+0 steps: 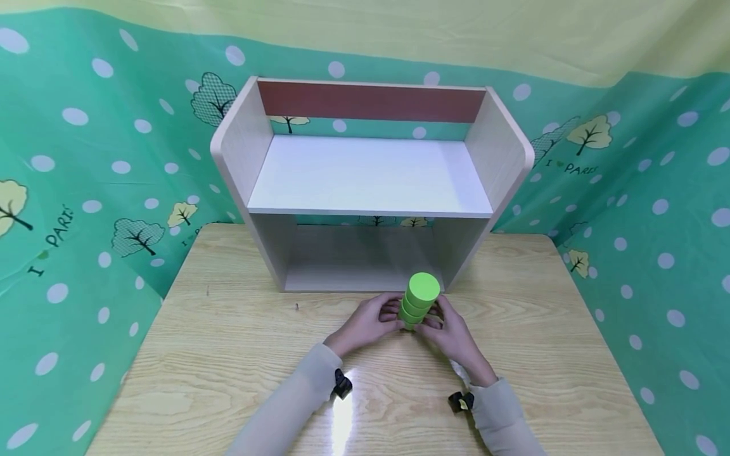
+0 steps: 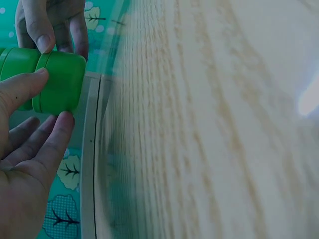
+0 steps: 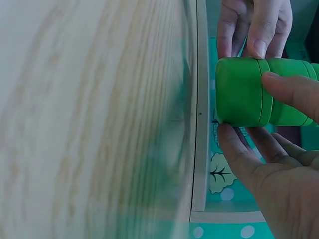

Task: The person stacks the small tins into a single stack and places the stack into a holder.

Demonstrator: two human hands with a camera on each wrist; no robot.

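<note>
A stack of bright green, round, lidded-looking containers [image 1: 415,309] stands upright between my two hands, in front of the shelf's lower right part. My left hand [image 1: 367,324] grips its left side, and my right hand [image 1: 454,334] grips the right side. In the left wrist view, the left thumb presses on the seam of the lowest green container [image 2: 62,82], with fingers beneath its other side. The right wrist view has the right thumb [image 3: 284,87] on the same seam. Both wrist views show the stack's rounded bottom apart from the tabletop. What is inside is hidden.
A two-tier white shelf [image 1: 371,174] with a brown back strip [image 1: 371,101] stands at the back of the wooden table [image 1: 188,354]. Green dotted cloth [image 1: 85,158] hangs behind and at both sides. A small dark speck lies left of the hands.
</note>
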